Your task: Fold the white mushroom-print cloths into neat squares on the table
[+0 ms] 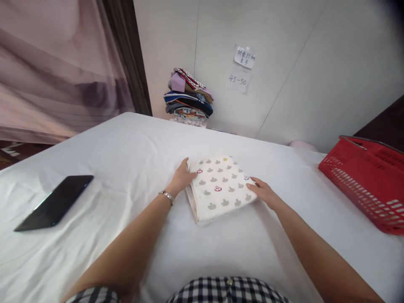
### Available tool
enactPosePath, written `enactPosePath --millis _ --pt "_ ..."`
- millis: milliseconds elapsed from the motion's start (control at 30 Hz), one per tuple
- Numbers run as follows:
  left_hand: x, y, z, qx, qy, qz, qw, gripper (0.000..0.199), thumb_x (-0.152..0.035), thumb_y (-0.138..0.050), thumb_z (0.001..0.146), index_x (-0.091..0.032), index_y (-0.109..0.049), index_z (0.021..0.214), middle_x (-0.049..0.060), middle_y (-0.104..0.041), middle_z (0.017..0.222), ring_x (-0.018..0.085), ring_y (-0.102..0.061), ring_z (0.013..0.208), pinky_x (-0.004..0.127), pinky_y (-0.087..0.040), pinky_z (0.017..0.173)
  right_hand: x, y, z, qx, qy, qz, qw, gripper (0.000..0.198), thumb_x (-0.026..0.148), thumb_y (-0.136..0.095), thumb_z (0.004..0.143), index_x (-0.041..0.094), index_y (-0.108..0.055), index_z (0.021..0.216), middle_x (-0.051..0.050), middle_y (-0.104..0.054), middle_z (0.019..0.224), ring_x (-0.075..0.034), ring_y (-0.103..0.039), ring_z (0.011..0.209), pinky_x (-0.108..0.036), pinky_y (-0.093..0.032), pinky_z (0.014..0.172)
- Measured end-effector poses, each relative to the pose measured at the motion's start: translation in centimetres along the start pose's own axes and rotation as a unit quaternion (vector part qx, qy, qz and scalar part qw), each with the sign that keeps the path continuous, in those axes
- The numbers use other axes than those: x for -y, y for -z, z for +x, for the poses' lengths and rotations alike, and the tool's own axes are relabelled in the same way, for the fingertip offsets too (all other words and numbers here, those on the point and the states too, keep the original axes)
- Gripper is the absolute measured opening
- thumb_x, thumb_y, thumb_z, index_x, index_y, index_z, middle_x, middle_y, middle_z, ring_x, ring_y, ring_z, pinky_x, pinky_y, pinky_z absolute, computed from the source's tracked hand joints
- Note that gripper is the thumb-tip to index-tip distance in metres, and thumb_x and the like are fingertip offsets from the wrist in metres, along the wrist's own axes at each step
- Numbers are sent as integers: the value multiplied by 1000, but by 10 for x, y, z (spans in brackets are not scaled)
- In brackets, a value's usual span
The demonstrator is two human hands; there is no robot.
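A white cloth point(222, 185), folded into a thick rectangular packet, lies on the white-sheeted surface in front of me. Its print shows grey mushroom-like shapes with a few red, yellow and blue ones. My left hand point(183, 177) grips the left edge, thumb on top and the other fingers along the side. At the right edge my right hand point(260, 190) pinches the corner, its thumb above and some fingers hidden by the cloth. A bracelet circles my left wrist.
On the left lies a black tablet-like slab point(57, 204). To the right stands a red plastic basket point(362, 181). A stack of folded fabrics point(189, 99) rises beyond the far edge, against a pale wall with handwritten paper notes point(245, 57). A pinkish curtain point(57, 71) hangs at the left.
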State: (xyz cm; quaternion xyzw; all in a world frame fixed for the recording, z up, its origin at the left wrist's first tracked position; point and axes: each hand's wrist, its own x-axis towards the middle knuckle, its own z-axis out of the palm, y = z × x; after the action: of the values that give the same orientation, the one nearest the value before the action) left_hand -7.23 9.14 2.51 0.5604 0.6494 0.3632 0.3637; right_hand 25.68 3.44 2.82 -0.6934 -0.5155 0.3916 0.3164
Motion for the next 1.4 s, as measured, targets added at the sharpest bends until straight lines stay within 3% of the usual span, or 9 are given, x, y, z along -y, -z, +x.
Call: enactPosePath --millis 200,400,533,700,800,933,1100,1233,1400 --pt "15 5 19 -106 -88 -14 990 79 -25 -64 71 -17 -26 139 11 -40 138 23 -39 125 33 -30 105 2 -21 -12 -21 24 22 999 54 46 -61 71 23 -55 119 -6 -64 105 -23 -60 93 -33 -48 80" --pt "25 23 11 -59 -9 -8 998 64 -42 -58 77 -15 -39 132 14 -56 121 23 -55 107 34 -42 93 -8 -31 -22 -16 53 26 998 57 51 -53 77 25 -48 127 -6 -56 123 -23 -51 112 -36 -39 96" --pt "11 41 -22 -43 -49 15 998 52 -49 -54 78 -19 -52 120 11 -61 112 21 -58 99 33 -46 87 -16 -23 -40 48 113 40 992 72 47 -60 73 29 -33 137 -3 -48 131 -22 -49 114 -33 -41 95" --pt "11 52 -81 74 -141 72 985 47 -51 -55 77 -25 -56 115 5 -57 121 21 -55 107 35 -45 91 -19 -26 -46 23 113 -49 992 80 47 -64 68 28 -31 138 -3 -61 104 -20 -59 88 -35 -46 82" --pt "24 46 -113 105 -201 144 963 57 -45 -63 73 -27 -48 125 5 -46 134 23 -44 120 39 -39 99 -22 -30 -41 15 140 -66 988 79 45 -63 67 28 -33 138 -1 -61 100 -18 -58 83 -34 -46 81" --pt "36 27 -128 46 -287 248 924 57 -27 -62 76 -25 -43 129 8 -30 144 25 -31 130 42 -35 103 -30 -34 -33 -5 177 -39 983 73 40 -61 68 26 -37 135 -2 -57 115 -19 -56 95 -31 -44 86" --pt "31 13 -115 1 -354 323 878 40 -18 -55 80 -21 -51 120 9 -43 136 25 -32 129 43 -35 103 -34 -36 -28 -43 175 -78 981 65 35 -53 72 26 -38 134 -1 -61 104 -18 -57 84 -34 -44 83" --pt "27 18 -113 -19 -343 350 872 34 -12 -45 83 -22 -56 114 4 -58 120 21 -44 121 43 -26 108 -33 -36 -28 -78 190 -201 958 59 31 -45 76 28 -37 134 -3 -60 109 -22 -58 88 -37 -44 82" --pt "36 16 -126 8 -295 352 888 39 -9 -45 80 -25 -58 113 4 -56 124 21 -42 123 43 -26 107 -33 -38 -30 -68 219 -297 927 55 26 -39 80 27 -35 135 -5 -48 129 -27 -49 112 -38 -42 85"
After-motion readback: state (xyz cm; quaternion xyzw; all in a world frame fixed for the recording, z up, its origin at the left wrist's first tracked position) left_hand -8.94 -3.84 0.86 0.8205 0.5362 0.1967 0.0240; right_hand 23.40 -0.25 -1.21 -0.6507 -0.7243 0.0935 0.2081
